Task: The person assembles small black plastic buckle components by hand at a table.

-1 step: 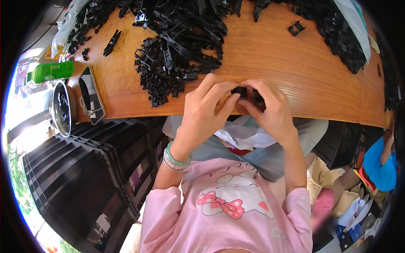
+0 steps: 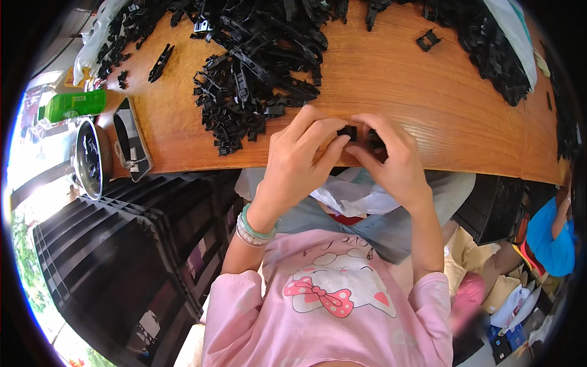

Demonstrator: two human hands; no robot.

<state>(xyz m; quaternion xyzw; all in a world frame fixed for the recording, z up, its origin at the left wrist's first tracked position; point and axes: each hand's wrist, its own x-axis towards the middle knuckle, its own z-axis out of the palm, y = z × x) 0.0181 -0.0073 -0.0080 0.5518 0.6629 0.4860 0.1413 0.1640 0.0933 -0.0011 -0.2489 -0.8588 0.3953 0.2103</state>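
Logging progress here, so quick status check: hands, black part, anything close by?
Left hand pinches small black plastic part. Right hand curled around another dark piece, grip unclear. Heap of black plastic parts just beyond left hand.

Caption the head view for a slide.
Left hand and right hand hold small black parts over the near edge of a brown table, beside a heap of black pieces.
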